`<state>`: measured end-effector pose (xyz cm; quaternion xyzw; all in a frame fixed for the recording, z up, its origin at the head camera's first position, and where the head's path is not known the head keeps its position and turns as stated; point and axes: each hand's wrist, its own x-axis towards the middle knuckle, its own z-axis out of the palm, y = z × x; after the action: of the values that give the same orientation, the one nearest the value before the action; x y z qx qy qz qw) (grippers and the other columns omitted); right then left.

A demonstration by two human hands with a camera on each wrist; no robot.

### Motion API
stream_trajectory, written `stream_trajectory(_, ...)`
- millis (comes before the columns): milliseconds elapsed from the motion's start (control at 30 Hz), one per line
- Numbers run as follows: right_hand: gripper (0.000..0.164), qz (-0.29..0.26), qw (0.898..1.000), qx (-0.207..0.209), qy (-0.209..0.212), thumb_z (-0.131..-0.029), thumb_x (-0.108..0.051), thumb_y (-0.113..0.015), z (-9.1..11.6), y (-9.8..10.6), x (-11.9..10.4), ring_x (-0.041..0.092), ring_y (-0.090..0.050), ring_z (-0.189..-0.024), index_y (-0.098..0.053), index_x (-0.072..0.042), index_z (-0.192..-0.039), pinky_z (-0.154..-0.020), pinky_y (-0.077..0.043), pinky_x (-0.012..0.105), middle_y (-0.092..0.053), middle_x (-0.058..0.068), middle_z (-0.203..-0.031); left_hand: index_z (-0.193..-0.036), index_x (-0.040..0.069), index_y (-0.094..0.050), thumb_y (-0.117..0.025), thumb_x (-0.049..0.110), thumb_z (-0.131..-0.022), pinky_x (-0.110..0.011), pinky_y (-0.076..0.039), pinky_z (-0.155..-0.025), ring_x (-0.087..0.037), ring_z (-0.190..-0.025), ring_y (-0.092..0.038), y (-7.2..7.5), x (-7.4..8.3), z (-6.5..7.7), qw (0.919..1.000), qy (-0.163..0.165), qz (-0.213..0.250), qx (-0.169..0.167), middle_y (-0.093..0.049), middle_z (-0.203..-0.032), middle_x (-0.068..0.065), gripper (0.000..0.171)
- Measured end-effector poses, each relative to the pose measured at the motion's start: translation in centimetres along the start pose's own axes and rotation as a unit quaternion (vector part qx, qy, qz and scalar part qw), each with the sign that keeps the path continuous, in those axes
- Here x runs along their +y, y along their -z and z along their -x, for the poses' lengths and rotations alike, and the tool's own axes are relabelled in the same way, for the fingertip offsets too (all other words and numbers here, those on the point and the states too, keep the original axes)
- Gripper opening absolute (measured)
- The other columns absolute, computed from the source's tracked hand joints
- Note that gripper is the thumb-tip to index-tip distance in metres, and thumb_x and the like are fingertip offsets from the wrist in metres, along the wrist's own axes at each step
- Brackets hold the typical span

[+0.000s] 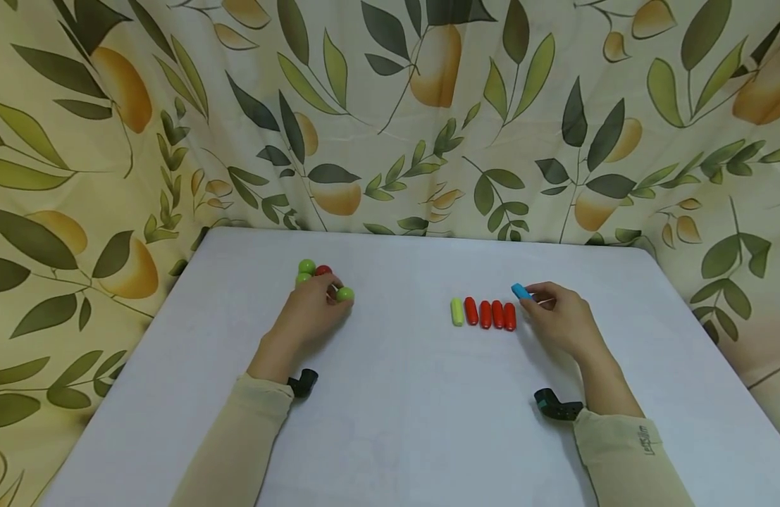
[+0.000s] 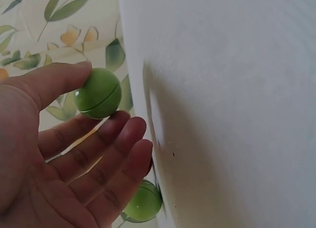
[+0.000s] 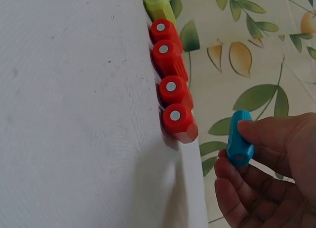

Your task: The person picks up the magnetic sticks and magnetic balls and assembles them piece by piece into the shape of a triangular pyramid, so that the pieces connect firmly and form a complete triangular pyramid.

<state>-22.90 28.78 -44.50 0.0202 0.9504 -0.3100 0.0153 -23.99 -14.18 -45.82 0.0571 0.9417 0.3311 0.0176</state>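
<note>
Between thumb and fingers my left hand pinches a green ball with a seam round its middle. Beyond that hand, two more green balls and a red ball lie close together, partly covered by it. My right hand pinches a short blue rod, held up off the table at the right end of a row. That row has a yellow-green rod at its left, then several red rods side by side. Pale round discs show on the rod ends in the right wrist view.
A white-covered table lies under both hands. Behind it hangs a curtain printed with leaves and fruit, close to the table's far edge. Black devices are strapped at both wrists, by the beige sleeves.
</note>
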Motion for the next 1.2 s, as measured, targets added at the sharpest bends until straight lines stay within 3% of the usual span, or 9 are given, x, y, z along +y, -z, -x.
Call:
stream_trajectory(367,0.045,0.003,0.999,-0.02,0.029,-0.104,-0.034,-0.061,0.8,-0.4,-1.5,0.04,-0.059,-0.118,-0.059,-0.006,-0.139,-0.09,-0.055,0.052,-0.063,0.021,-0.13,-0.123,0.016,-0.066,-0.073,0.033,-0.096,-0.038,-0.056,-0.089,-0.019,-0.1,-0.066,-1.0,0.9,0.1,0.9983,0.007,0.051,-0.029,-0.071,-0.108,-0.001,0.033)
stream_trajectory(700,0.038,-0.001,0.997,-0.037,0.065,-0.103,-0.026,-0.064,0.5,-0.7,-2.9,0.037,-0.062,-0.115,-0.061,-0.008,-0.137,-0.091,-0.056,0.05,-0.065,0.018,-0.126,-0.122,0.02,-0.064,-0.072,0.034,-0.097,-0.039,-0.055,-0.089,-0.018,-0.102,-0.066,-1.2,1.4,-0.1,0.9976,-0.001,0.061,-0.032,-0.07,-0.109,0.002,0.029)
stream_trajectory(967,0.037,-0.001,0.996,-0.042,0.08,-0.102,-0.024,-0.066,0.6,-1.0,-3.2,0.034,-0.063,-0.111,-0.063,-0.009,-0.135,-0.08,-0.053,0.033,-0.068,0.015,-0.122,-0.124,0.022,-0.066,-0.071,0.035,-0.097,-0.039,-0.056,-0.09,-0.017,-0.103,-0.069,-1.9,1.7,0.0,0.9956,-0.018,0.077,-0.051,-0.071,-0.111,0.002,0.03)
stream_trajectory(1200,0.035,0.001,0.995,-0.042,0.091,-0.102,-0.023,-0.068,0.9,-1.1,-3.6,0.032,-0.063,-0.11,-0.064,-0.01,-0.134,-0.078,-0.052,0.031,-0.069,0.013,-0.12,-0.123,0.025,-0.067,-0.072,0.036,-0.097,-0.038,-0.056,-0.09,-0.015,-0.103,-0.068,-2.6,2.1,0.2,0.9939,-0.021,0.089,-0.062,-0.071,-0.109,0.004,0.028)
